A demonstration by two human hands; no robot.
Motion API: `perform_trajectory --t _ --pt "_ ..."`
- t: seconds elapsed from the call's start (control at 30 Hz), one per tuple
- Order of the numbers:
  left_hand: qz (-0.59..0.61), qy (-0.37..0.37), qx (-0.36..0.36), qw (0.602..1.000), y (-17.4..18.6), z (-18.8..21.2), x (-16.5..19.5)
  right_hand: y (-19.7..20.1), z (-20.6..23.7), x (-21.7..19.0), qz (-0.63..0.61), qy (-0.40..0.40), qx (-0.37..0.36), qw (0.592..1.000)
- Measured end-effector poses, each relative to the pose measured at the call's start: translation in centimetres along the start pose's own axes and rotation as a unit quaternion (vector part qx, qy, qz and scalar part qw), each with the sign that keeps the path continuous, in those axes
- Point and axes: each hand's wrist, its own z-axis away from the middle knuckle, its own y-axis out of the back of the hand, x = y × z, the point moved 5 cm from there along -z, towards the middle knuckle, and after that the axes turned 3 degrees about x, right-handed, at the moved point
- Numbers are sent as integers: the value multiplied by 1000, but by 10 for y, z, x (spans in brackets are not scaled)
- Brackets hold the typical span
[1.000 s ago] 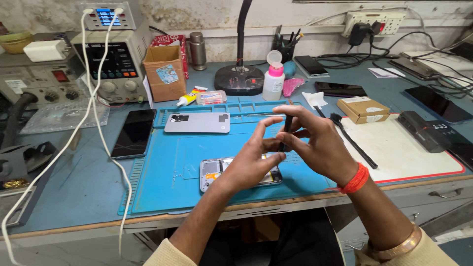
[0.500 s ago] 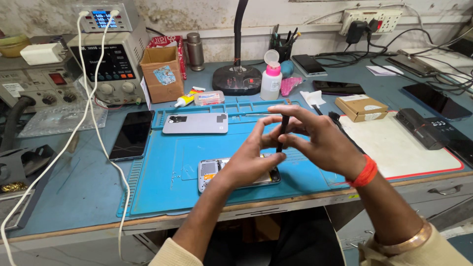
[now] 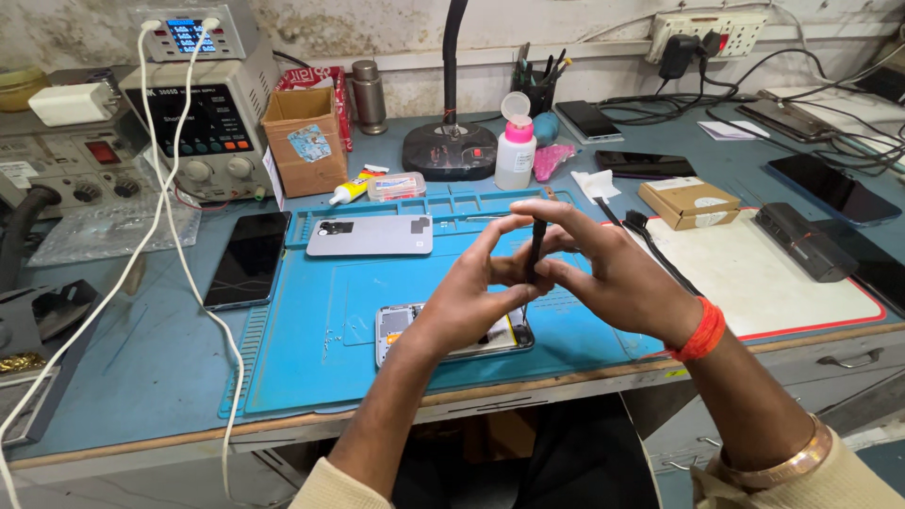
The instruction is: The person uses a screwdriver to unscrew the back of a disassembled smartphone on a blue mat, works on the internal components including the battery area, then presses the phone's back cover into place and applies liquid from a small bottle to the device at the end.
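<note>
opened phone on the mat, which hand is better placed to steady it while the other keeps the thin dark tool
Probably the left hand: it sits directly above the opened phone, while the right hand lies farther right, its fingers around the thin dark tool.

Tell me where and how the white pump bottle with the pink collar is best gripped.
Grip the pump bottle around its straight white body, below the pink collar, probably coming from the front right. It stands upright, and the lamp base crowds its left side.
</note>
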Motion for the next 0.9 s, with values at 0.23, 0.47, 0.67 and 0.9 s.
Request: perform_trajectory --t 0.23,0.47,0.67,0.9 --pt "-232 40 81 969 -4 -9 -5 -7 -3 8 125 -60 67 988" --pt "-255 40 -4 966 8 6 -17 0 1 8 57 -27 50 997" --pt "-359 27 12 933 14 8 -23 -1 1 8 51 -50 33 997" --pt "-428 15 -22 903 7 9 -23 3 1 2 52 -33 44 997"
